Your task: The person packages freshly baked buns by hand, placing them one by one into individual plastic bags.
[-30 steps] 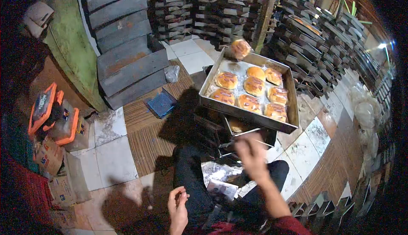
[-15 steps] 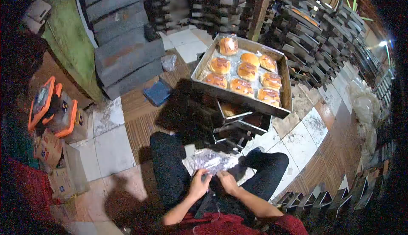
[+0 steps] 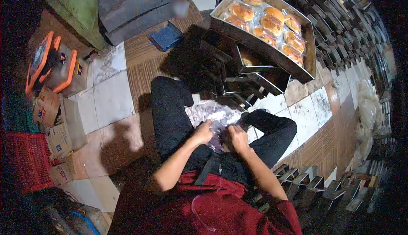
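A heap of clear plastic bags [image 3: 211,109] lies over my lap, shiny under the light. My left hand [image 3: 203,133] is closed, its fingertips pinching a plastic bag [image 3: 219,141] that hangs between the hands toward my waist. On the other side of that bag, my right hand [image 3: 238,138] has its fingers curled in on the plastic. Beyond my knees, a metal tray [image 3: 263,50] holds several glazed buns [image 3: 272,24] wrapped in clear plastic. It rests on top of other dark trays [image 3: 265,82].
Stacked dark trays [image 3: 344,35] line the right side and more [image 3: 314,182] stand close by my right. At left are an orange-rimmed plastic box [image 3: 63,71], cardboard boxes [image 3: 46,105] and a red crate [image 3: 27,160]. A blue flat item [image 3: 165,36] lies on the tiled floor.
My view has tilted down, so the tray and lap sit higher in it. My hands have moved slightly apart, and plastic now shows between and below them.
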`<state>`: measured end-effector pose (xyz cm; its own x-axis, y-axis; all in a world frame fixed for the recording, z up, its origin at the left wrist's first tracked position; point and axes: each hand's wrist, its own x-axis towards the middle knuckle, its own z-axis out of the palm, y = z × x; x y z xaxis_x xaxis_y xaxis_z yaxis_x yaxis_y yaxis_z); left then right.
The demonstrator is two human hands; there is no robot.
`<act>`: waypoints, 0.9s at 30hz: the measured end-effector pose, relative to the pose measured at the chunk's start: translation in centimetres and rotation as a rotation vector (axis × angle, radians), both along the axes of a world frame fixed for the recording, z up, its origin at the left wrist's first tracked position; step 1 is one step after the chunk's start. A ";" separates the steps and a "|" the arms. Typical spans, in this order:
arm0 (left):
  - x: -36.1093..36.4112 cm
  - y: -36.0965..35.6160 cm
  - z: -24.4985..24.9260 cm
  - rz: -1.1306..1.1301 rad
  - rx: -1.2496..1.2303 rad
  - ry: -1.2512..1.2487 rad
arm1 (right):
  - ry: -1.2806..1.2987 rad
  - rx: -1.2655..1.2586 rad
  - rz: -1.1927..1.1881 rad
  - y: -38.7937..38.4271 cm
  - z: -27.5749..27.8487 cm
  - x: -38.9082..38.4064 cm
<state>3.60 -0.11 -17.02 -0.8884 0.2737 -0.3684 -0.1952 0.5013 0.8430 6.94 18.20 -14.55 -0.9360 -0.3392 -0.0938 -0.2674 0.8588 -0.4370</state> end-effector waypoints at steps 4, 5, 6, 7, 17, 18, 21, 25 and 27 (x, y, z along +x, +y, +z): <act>-0.2 -0.1 0.3 0.003 0.026 -0.211 | 0.379 0.035 0.057 0.3 -0.1 0.2; -0.2 -0.3 0.0 -0.018 0.019 -0.201 | 0.261 0.020 0.047 0.3 -0.1 0.4; -0.2 -0.3 -0.4 -0.041 0.011 -0.193 | 0.142 0.006 0.036 0.2 0.0 0.6; 0.0 -0.3 -0.8 -0.041 0.010 -0.193 | 0.003 0.020 -0.040 -0.1 0.1 0.9; 2.1 -1.2 8.5 0.395 0.199 0.000 | -0.356 -0.376 0.170 -0.7 3.8 2.7; 2.9 -1.2 10.9 0.391 0.158 -0.009 | -0.318 -0.456 0.000 -0.6 4.8 2.2; 4.6 -1.2 10.5 0.381 0.131 -0.013 | -0.266 -0.617 -0.218 -0.9 9.3 0.3; 3.9 0.2 14.7 0.462 0.816 -0.249 | -0.103 -0.515 -0.176 -3.6 14.7 -0.3; 2.0 0.9 16.3 0.552 0.984 -0.219 | 0.136 -0.386 0.140 -5.9 15.8 0.1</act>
<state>5.62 0.78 -0.71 -0.9202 0.1217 -0.3720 -0.3737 -0.5554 0.7429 7.05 12.33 1.27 -0.8735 -0.4500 0.1858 -0.4471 0.5903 -0.6721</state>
